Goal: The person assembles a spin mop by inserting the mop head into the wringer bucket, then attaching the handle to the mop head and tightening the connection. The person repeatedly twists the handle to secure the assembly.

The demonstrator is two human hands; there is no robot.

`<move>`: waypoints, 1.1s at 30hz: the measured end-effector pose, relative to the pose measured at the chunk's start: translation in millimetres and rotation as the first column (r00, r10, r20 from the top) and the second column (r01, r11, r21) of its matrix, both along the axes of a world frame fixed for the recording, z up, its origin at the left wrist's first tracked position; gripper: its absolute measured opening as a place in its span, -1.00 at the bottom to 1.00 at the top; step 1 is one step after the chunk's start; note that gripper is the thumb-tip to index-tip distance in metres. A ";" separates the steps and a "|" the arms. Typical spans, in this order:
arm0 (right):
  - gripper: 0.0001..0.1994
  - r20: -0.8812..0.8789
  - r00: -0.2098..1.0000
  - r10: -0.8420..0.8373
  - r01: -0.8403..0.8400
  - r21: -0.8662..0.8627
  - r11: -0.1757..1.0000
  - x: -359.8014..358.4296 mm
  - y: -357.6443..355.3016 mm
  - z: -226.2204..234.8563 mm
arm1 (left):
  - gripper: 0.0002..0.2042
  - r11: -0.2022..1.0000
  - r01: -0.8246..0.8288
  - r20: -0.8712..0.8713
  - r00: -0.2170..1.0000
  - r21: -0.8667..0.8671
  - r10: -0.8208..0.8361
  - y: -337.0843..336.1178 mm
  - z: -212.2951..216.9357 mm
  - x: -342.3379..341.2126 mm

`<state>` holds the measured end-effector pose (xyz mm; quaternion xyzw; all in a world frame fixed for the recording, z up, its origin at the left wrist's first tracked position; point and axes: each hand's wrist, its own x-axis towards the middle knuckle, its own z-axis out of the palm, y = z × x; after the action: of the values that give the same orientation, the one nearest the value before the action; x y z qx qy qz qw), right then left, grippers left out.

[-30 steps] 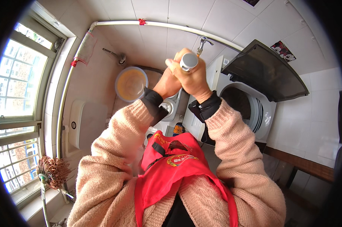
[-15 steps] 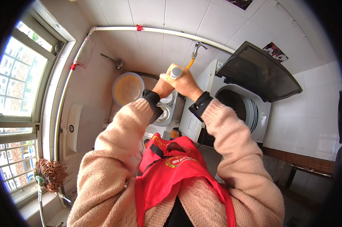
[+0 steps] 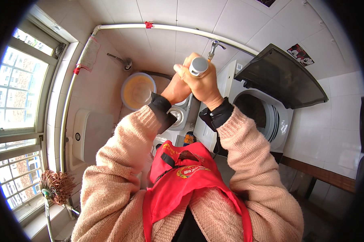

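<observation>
**Head camera: Right hand (image 3: 206, 86) and left hand (image 3: 177, 90) close around grey-capped handle (image 3: 199, 65)**

The right hand's fingers wrap snugly around the handle just below its round cap, whose end faces up toward the lens. The left hand sits lower, partly behind the right; its fingers are mostly hidden, and how tightly they curl cannot be told.

Directly beneath, the clasped hands cover part of an oblong tub (image 3: 189, 109) fitted with a round metal basket (image 3: 177, 113). A pale round basin (image 3: 138, 91), yellowish inside, stands to its left. A metal tap (image 3: 213, 48) juts out just beyond the hands. To the right, a washing machine (image 3: 287, 121) stands with its dark lid (image 3: 282, 76) raised. Peach knit sleeves and a red apron (image 3: 182, 173) block much of the floor.

White tiles line the wall (image 3: 161, 44), crossed by a white pipe (image 3: 174, 27). A brown mop head (image 3: 60, 187) leans near a barred window (image 3: 22, 88) at left.
</observation>
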<state>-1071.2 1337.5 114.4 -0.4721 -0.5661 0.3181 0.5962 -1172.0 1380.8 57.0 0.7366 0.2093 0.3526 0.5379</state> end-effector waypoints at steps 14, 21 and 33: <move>-0.77 0.222 0.971 0.093 -0.048 -0.201 0.979 1.9 -4.0 -48.0 | -0.84 1.000 -0.021 -0.294 0.955 0.012 0.023 2.0 -60.4 -9.7; -0.80 0.253 0.953 0.164 -0.192 0.093 0.977 14.6 -25.7 76.8 | -0.67 0.994 0.080 -0.029 0.997 0.071 -0.078 -22.0 69.3 -19.1; -0.76 0.070 0.995 0.070 -0.061 -0.125 0.990 7.1 1.6 -19.5 | -0.77 0.999 0.041 -0.091 0.995 -0.016 -0.042 7.5 -30.8 -2.9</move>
<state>-1064.1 1339.2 94.9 -0.5008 -0.5822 0.3540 0.5338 -1174.9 1388.4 26.2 0.7523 0.2209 0.3056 0.5402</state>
